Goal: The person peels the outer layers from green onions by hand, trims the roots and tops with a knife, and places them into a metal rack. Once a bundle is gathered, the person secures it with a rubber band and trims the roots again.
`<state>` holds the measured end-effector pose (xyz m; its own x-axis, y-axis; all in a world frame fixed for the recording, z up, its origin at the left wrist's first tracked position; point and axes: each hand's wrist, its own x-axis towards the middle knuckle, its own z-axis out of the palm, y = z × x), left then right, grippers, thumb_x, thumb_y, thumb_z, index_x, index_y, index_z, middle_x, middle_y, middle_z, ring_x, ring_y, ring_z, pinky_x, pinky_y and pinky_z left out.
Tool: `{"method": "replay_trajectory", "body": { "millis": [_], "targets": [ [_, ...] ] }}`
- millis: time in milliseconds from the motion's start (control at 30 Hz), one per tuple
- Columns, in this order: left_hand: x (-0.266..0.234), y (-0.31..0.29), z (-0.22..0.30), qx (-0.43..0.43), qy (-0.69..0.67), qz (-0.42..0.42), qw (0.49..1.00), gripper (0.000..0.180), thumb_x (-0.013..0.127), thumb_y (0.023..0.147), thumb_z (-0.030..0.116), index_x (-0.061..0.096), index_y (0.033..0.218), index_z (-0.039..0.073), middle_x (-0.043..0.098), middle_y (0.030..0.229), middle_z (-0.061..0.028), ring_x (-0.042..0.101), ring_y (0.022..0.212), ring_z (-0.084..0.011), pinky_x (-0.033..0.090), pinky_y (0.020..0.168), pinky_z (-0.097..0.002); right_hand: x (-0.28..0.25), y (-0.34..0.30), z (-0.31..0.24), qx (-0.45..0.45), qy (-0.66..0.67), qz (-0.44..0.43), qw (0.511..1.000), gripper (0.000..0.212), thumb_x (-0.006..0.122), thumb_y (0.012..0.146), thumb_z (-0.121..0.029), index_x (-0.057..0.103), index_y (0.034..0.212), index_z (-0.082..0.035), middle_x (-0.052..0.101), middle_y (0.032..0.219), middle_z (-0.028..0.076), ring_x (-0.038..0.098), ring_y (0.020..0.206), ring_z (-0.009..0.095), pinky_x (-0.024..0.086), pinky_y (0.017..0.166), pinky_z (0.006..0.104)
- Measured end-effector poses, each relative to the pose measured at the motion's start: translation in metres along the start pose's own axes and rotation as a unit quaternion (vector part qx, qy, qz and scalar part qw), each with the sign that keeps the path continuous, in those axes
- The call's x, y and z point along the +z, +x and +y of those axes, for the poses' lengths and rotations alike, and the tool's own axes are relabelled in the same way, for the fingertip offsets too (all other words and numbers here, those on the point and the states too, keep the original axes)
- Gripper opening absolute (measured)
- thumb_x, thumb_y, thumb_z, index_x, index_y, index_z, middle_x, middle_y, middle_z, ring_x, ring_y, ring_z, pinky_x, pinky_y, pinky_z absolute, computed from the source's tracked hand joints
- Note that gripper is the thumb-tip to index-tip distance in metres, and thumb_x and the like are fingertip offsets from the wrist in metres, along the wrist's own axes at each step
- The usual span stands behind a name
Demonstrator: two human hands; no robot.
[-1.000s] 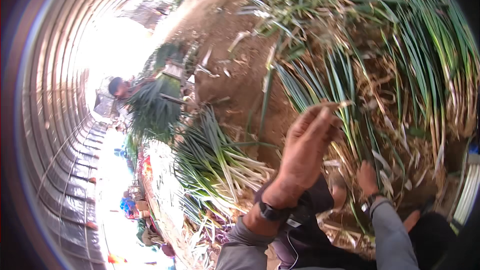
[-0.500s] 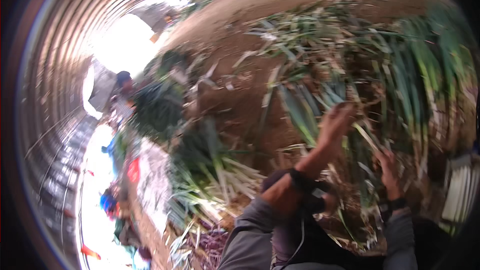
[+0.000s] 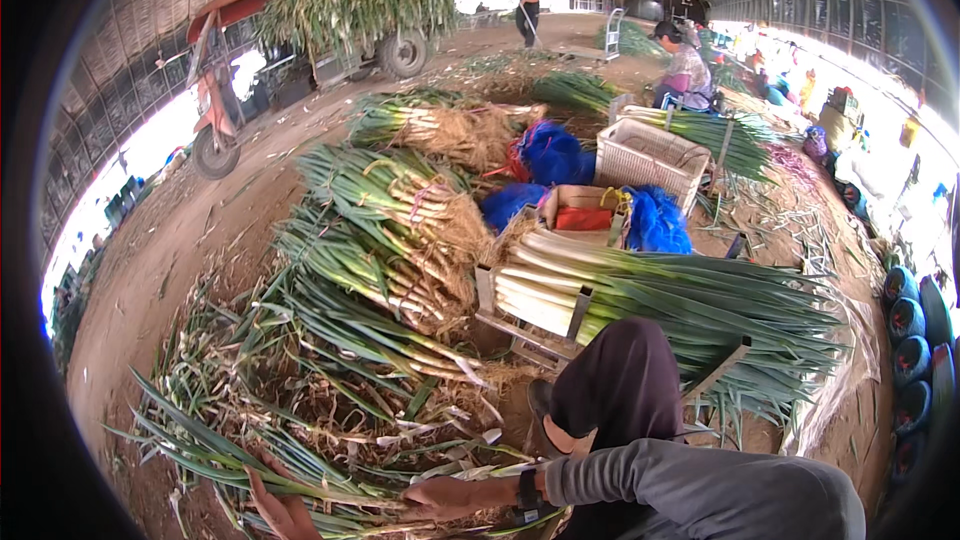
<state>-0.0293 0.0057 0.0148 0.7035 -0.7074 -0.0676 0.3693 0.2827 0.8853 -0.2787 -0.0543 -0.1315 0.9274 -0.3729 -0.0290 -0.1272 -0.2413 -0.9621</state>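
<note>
My left hand (image 3: 284, 512) is at the lower left edge, closed round a long green onion (image 3: 335, 492). The onion's green leaves fan out leftward past the hand, and its pale stem runs right. My right hand (image 3: 440, 497), with a dark band at the wrist, grips the pale end of this onion, its fingers curled. Loose onions and stripped leaves (image 3: 250, 380) lie under and around both hands. Just beyond are tied bundles of green onions (image 3: 390, 210) with stringy roots.
A metal rack (image 3: 578, 315) by my knee holds a thick row of cleaned onions (image 3: 660, 290). Behind it stand a pale plastic crate (image 3: 650, 155), blue netting (image 3: 655, 220) and a cardboard box. A person (image 3: 685, 70) sits beyond; another (image 3: 527, 5) stands near a loaded three-wheeled cart (image 3: 350, 10).
The view has swung widely, bringing the rack, bundles and cart into sight. Both hands now appear at the lower left, with an onion stalk still between them.
</note>
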Motion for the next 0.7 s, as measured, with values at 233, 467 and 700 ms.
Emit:
{"method": "replay_trajectory", "body": {
  "millis": [233, 467, 700],
  "targets": [
    [-0.009, 0.008, -0.061, -0.12, 0.049, -0.039, 0.991, 0.05, 0.045, 0.107, 0.027, 0.043, 0.147, -0.002, 0.057, 0.138, -0.016, 0.058, 0.096, -0.0221, 0.048, 0.085, -0.0369, -0.021, 0.053, -0.088, -0.067, -0.114, 0.112, 0.985, 0.039, 0.053, 0.105, -0.031, 0.057, 0.124, 0.003, 0.065, 0.091, 0.014, 0.062, 0.082, 0.028, 0.049, 0.077, 0.0388],
    [0.074, -0.037, -0.041, -0.115, 0.028, -0.109, 0.987, 0.047, 0.044, 0.107, 0.03, 0.049, 0.142, -0.001, 0.062, 0.129, -0.0175, 0.063, 0.107, -0.0292, 0.052, 0.092, -0.0421, -0.045, 0.07, -0.096, -0.18, 0.217, 0.235, 0.93, 0.03, 0.064, 0.1, -0.024, 0.067, 0.108, 0.005, 0.068, 0.093, 0.009, 0.055, 0.089, 0.009, 0.045, 0.078, 0.0298],
    [0.015, 0.014, -0.164, -0.113, -0.202, -0.238, 0.943, 0.044, 0.038, 0.109, 0.025, 0.041, 0.147, 0.002, 0.055, 0.124, -0.0075, 0.052, 0.106, -0.0181, 0.046, 0.094, -0.0316, -0.028, 0.073, -0.064, -0.299, 0.183, 0.147, 0.925, 0.038, 0.046, 0.108, -0.023, 0.047, 0.14, -0.003, 0.049, 0.137, 0.011, 0.047, 0.128, 0.022, 0.04, 0.11, 0.036]
  ]
}}
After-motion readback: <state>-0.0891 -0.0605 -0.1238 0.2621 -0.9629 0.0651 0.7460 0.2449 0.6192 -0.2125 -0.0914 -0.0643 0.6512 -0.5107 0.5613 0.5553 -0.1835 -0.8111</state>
